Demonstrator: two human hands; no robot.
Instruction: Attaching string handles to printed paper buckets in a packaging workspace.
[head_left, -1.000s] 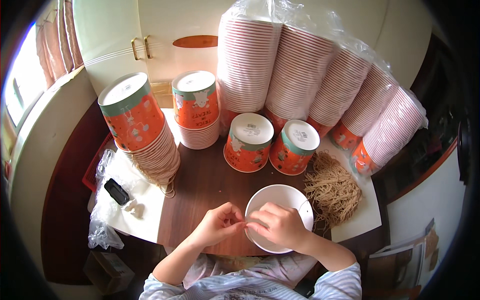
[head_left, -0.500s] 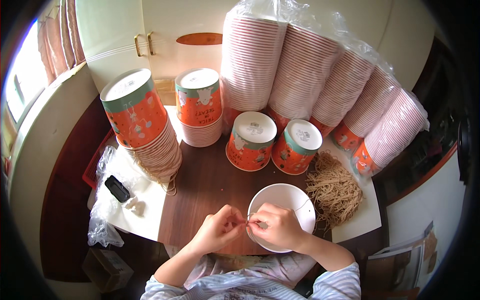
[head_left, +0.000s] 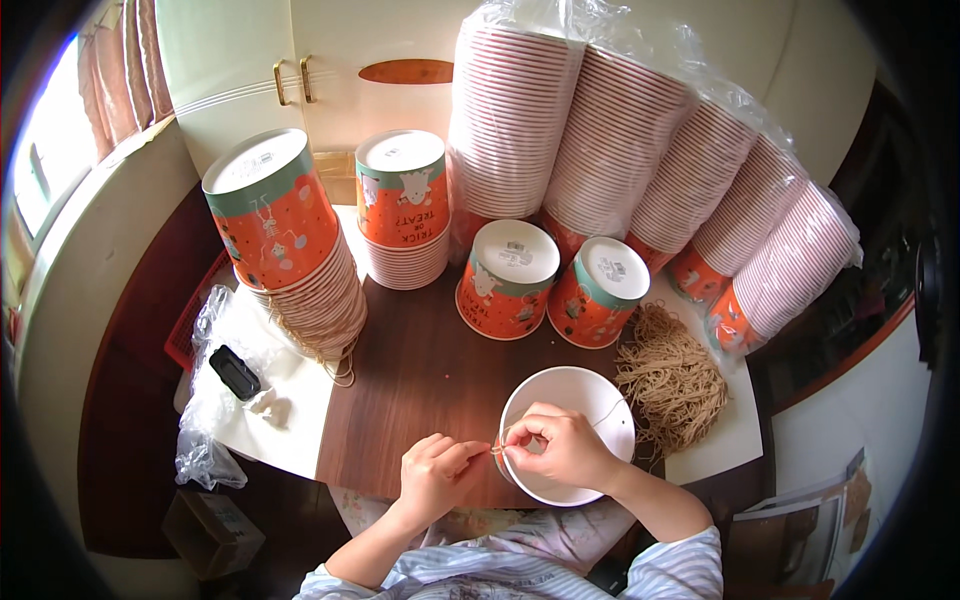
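A white-lined paper bucket (head_left: 612, 440) stands mouth up at the table's near edge, tilted a little toward me. A thin string (head_left: 608, 412) runs inside it from the right wall toward my right hand (head_left: 552, 442). That hand reaches over the mouth, thumb and forefinger pinched on the string at the bucket's left rim. My left hand (head_left: 437, 478) is just left of the rim, its thumb and forefinger together at the string's end. Its other fingers are curled, and the grip itself is partly hidden.
A tangled pile of tan strings (head_left: 672, 385) lies right of the bucket. Two upturned orange buckets (head_left: 508, 285) stand behind it. Tall plastic-wrapped bucket stacks (head_left: 515, 120) line the back right. More stacks (head_left: 285, 235), a black case (head_left: 234, 373) and clear plastic (head_left: 205, 430) occupy the left.
My left hand has turned so its back faces up more, fingers curled. My right hand has shifted slightly up and right, and a small loop of string now shows between the fingertips.
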